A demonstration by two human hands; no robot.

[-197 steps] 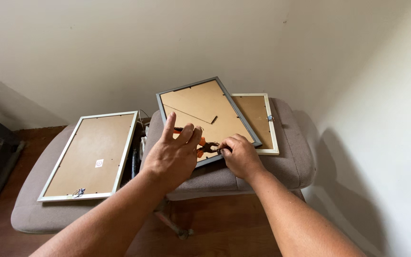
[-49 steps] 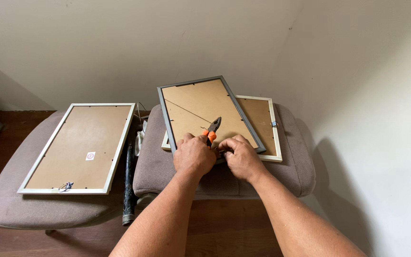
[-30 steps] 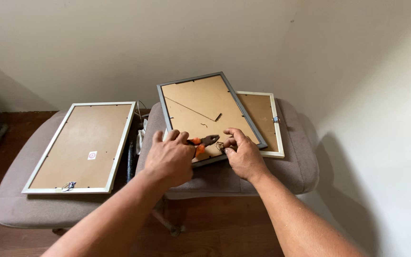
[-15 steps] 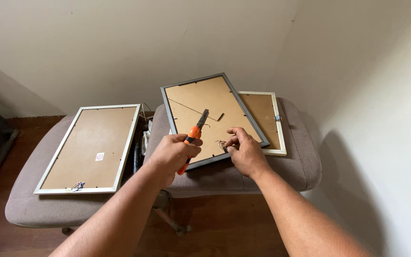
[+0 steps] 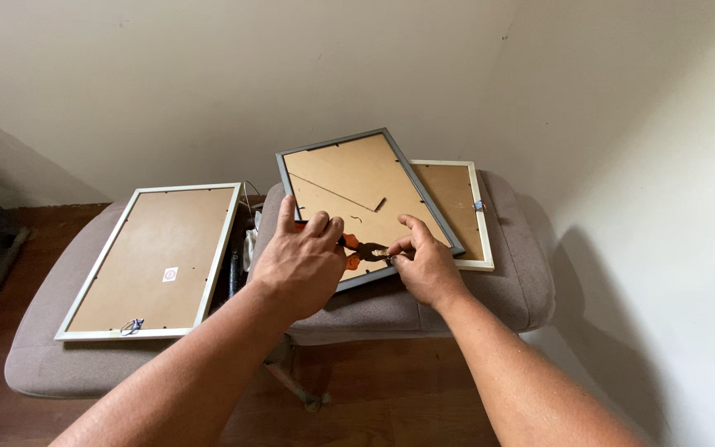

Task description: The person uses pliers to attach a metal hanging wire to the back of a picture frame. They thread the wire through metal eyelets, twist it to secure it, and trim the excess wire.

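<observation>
- My left hand [image 5: 304,261] grips the orange-handled steel pliers [image 5: 363,251], whose nose points right, at my right hand's fingertips.
- My right hand [image 5: 425,269] pinches a small metal hanger [image 5: 384,255] near the lower edge of the grey-framed picture frame with brown board back [image 5: 357,194].
- That frame lies face down, askew on a cream-framed picture frame [image 5: 457,207], both on the right grey padded stool [image 5: 515,290].
- A silver-framed picture frame [image 5: 155,261] covers the left stool; the wall stands close on my right.
</observation>
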